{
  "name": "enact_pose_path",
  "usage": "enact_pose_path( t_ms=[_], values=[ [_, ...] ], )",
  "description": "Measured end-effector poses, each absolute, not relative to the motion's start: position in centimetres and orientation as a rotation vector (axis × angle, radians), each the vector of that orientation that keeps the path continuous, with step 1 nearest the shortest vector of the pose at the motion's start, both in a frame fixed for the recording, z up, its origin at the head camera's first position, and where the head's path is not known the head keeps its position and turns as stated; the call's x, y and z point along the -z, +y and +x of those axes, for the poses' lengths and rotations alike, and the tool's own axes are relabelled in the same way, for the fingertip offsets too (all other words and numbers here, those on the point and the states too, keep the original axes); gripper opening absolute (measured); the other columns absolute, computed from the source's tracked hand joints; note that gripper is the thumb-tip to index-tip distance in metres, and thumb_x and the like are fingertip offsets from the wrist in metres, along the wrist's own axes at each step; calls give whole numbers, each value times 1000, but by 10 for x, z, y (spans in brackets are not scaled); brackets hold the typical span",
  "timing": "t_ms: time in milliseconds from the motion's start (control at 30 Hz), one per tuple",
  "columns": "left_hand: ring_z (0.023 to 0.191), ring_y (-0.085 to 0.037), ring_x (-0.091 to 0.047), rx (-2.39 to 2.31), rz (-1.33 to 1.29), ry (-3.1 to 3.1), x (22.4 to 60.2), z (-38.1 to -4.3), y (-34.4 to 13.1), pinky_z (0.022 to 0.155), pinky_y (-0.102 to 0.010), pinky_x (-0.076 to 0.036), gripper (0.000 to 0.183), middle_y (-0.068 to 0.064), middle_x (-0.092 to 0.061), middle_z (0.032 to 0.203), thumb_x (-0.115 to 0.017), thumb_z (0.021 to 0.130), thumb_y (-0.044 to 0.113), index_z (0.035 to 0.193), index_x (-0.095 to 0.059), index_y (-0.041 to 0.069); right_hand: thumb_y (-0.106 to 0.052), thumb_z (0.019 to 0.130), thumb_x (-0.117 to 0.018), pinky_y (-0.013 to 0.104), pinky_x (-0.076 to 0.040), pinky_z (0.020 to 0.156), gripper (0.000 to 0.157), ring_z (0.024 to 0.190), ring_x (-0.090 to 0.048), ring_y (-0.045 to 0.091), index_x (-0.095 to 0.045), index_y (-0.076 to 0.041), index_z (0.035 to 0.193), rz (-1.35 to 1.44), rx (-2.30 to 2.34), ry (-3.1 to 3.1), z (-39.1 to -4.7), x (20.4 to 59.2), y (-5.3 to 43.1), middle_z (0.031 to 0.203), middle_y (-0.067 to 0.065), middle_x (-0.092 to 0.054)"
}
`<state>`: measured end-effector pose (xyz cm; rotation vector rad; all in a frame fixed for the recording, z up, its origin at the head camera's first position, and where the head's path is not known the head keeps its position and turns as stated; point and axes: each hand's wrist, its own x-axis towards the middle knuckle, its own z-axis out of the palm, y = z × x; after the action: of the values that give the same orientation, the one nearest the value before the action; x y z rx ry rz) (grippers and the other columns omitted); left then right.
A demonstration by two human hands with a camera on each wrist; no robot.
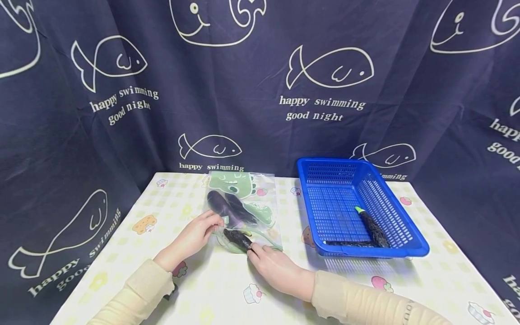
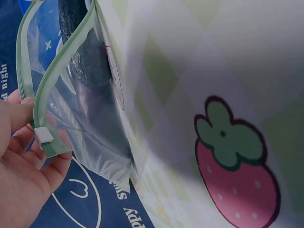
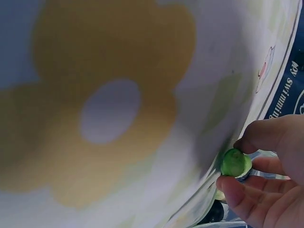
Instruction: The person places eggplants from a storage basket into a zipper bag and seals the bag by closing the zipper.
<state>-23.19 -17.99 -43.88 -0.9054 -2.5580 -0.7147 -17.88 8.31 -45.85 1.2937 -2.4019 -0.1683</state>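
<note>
A clear zip bag [image 1: 266, 181] with green prints lies on the table, two smooth purple eggplants [image 1: 239, 212] inside. My left hand [image 1: 199, 232] pinches the corner of its mouth; the left wrist view shows the green zip strip [image 2: 56, 61] and white slider [image 2: 44, 135] at my fingers. The mouth gapes. A long, dark, wrinkled vegetable [image 1: 235, 238] lies partly within the mouth, pointing toward the eggplants. My right hand [image 1: 280, 271] holds its near end between thumb and fingers; the right wrist view shows that green end [image 3: 233, 163].
To the right stands a blue perforated basket [image 1: 306, 207]. In it lie two more dark, wrinkled vegetables, one with a green tip [image 1: 371, 225], the other along the near wall [image 1: 351, 243]. A patterned cloth covers the table [image 1: 227, 289]; a dark blue curtain [image 1: 260, 90] hangs behind.
</note>
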Motion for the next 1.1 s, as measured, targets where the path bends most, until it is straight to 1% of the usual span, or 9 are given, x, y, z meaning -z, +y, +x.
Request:
enact_pose_path(
  t_ms=[267, 533, 833, 933, 1100],
  values=[
    [86, -7, -57, 717, -916, -2555, 439, -232, -179, 76, -28, -52, 18, 9, -57, 94, -63, 86, 0, 94, -61, 16, -12, 85, -67, 22, -55, 64, 35, 83, -61, 15, -60, -5, 119, 1274, 234, -2423, -182, 454, 75, 115, 7, -57],
    [83, -5, -55, 716, -911, -2554, 438, -232, -178, 74, -26, -51, 20, 10, -56, 92, -63, 86, 0, 93, -60, 18, -16, 85, -69, 17, -51, 53, 37, 78, -60, 12, -61, -6, 119, 1258, 305, -2413, -184, 452, 65, 113, 5, -58],
    [85, -7, -57, 710, -920, -2537, 437, -233, -178, 76, -27, -52, 21, 8, -57, 92, -63, 85, -2, 93, -60, 18, -19, 81, -72, 19, -50, 53, 41, 76, -58, 13, -61, -4, 118, 1238, 330, -2406, -186, 450, 57, 107, 5, -56],
    [86, -7, -57, 711, -928, -2523, 437, -233, -177, 76, -27, -52, 22, 8, -57, 92, -64, 85, -2, 92, -60, 18, -20, 82, -72, 18, -50, 52, 42, 77, -58, 13, -61, -4, 119, 1231, 334, -2419, -187, 449, 53, 107, 5, -56],
    [87, -8, -58, 720, -933, -2513, 438, -234, -177, 77, -28, -53, 22, 8, -57, 93, -64, 84, -3, 93, -60, 18, -18, 83, -71, 16, -49, 52, 41, 78, -59, 13, -61, -4, 121, 1221, 367, -2449, -189, 450, 47, 113, 6, -57]
  ],
)
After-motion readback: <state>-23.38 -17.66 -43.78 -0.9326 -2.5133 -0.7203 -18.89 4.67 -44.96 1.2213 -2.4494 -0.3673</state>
